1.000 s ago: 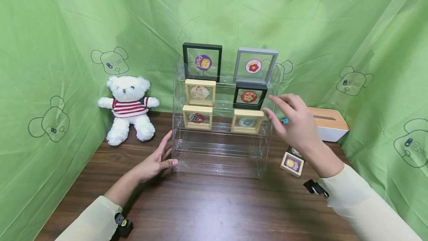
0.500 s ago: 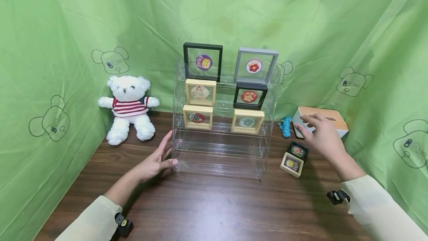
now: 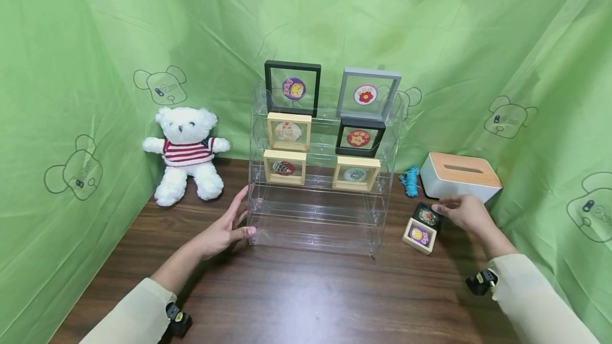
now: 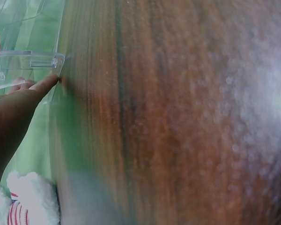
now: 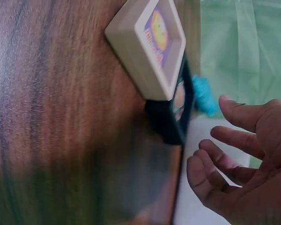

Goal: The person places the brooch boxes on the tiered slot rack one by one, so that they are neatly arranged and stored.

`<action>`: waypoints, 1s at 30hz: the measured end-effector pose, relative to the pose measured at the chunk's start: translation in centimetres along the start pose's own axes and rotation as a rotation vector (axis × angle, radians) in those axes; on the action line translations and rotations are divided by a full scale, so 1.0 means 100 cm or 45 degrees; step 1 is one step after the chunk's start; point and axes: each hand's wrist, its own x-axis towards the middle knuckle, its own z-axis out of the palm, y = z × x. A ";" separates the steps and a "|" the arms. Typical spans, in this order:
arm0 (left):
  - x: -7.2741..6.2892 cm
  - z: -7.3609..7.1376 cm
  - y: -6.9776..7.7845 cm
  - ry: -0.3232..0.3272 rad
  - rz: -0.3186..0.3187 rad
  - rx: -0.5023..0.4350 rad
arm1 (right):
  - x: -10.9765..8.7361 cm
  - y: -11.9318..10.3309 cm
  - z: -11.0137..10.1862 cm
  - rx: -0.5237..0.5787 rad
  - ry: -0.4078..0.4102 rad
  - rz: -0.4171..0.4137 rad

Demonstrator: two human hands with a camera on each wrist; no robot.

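A clear acrylic tiered rack (image 3: 311,206) stands on the table, with several small picture frames on its upper tiers. My left hand (image 3: 224,232) rests against the rack's left side, fingers fairly straight and thumb at the front edge. On the table to the right lie a dark green frame (image 3: 427,215) and a light wood frame (image 3: 419,235) with a yellow and purple picture, one touching the other. My right hand (image 3: 462,212) is over the dark frame's right edge. In the right wrist view its fingers are spread and loosely bent, holding nothing, with the dark frame (image 5: 171,119) just beyond them.
Behind the right hand stands a white tissue box (image 3: 461,177) with a wooden lid, beside a blue bundle of cord (image 3: 410,181). A white teddy bear (image 3: 184,155) in a striped shirt sits left of the rack. Green cloth (image 3: 306,20) encloses the table.
My right hand has moved from beside the rack's frames out to the right, then down to the dark frame on the table. The left hand has stayed at the rack.
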 end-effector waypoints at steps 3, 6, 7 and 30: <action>0.000 0.000 0.000 -0.009 0.012 -0.003 | 0.003 0.012 0.004 0.153 -0.121 0.142; -0.001 0.001 0.000 -0.007 0.016 0.006 | 0.007 0.020 0.006 0.264 -0.189 0.225; -0.001 0.001 0.000 -0.005 0.016 0.007 | 0.008 0.022 0.007 0.297 -0.200 0.251; 0.000 0.001 0.002 0.012 -0.001 0.002 | 0.019 0.038 0.020 0.439 -0.173 0.442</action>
